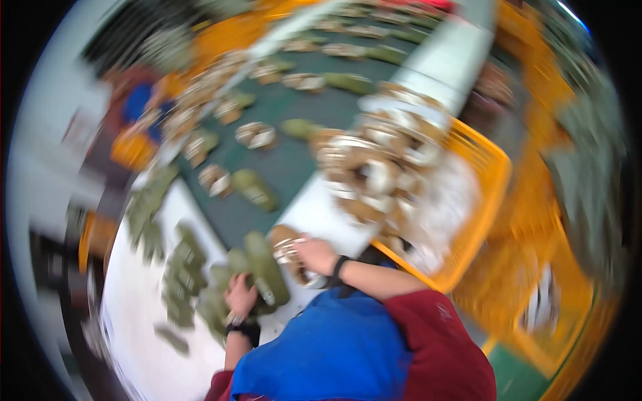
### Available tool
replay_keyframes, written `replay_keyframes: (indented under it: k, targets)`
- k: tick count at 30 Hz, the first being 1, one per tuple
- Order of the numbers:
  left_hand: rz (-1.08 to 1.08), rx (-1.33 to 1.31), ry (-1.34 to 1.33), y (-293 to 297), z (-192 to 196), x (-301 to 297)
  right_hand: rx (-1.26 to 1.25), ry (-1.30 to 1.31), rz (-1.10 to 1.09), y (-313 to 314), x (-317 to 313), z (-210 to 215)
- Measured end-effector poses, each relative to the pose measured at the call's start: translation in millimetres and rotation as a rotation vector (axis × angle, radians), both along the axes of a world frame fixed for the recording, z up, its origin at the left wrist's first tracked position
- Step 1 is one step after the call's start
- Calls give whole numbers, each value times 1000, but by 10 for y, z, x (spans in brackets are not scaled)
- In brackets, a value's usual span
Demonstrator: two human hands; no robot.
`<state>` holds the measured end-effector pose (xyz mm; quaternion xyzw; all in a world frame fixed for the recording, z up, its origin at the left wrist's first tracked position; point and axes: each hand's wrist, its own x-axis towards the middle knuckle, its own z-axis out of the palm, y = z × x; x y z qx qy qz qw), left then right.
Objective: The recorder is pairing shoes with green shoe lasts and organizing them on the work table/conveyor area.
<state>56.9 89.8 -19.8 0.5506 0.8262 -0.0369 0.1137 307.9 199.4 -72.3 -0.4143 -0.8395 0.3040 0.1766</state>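
Note:
My right hand (317, 254) grips a brown-and-white shoe upper (286, 248) at the near end of the line, its fingers closed on the pale side. To its left, my left hand (241, 295) is bent over several green shoe soles (262, 264) lying close together on the white table, fingers curled onto one of them. Motion blur softens both hands, and the left fingertips are partly lost among the soles. More green soles (182, 277) lie in overlapping rows farther left.
A dark green conveyor belt (267, 167) runs away from me, carrying uppers and soles in rows. At right, a yellow crate (478, 157) holds a heap of brown-and-white uppers (374, 167) and clear plastic. More yellow crates (535, 267) stand beyond. Another person (144, 107) is at the far left.

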Motion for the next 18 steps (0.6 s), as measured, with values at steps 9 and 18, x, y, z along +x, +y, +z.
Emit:
replay_keyframes:
  k: [9, 18]
  targets:
    - [162, 499, 32, -111, -115, 320, -14, -264, 191, 116, -26, 292]
    - [290, 664, 86, -127, -106, 426, 15, -330, 276, 222, -30, 340]
